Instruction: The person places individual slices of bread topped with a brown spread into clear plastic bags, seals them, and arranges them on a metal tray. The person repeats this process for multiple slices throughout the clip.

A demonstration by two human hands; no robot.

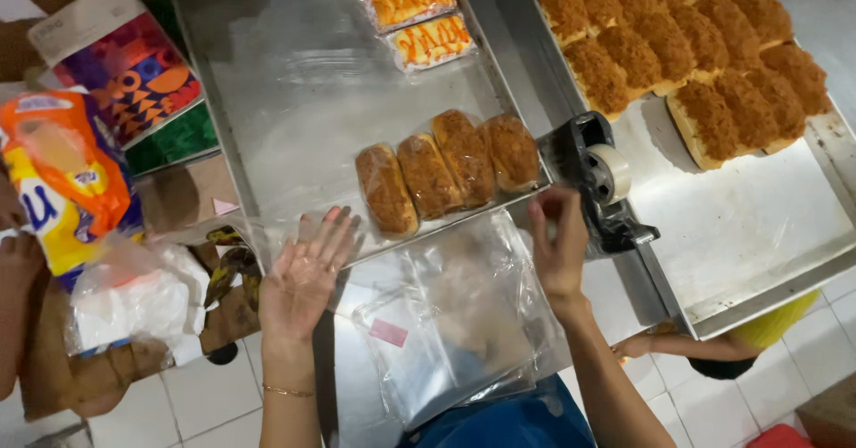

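Left hand open, palm up, fingers spread, inside a clear plastic bag at tray edge – right hand at tape dispenser, fingertips pinching tape

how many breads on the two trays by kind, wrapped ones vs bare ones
Wrapped floss-topped rolls on the left tray, near the left hand: 4
Wrapped orange-drizzled breads at that tray's far end: 3, one cut off by the frame
Bare floss-topped breads on the right tray: about 16 in view, more may lie outside the frame
Total: about 23
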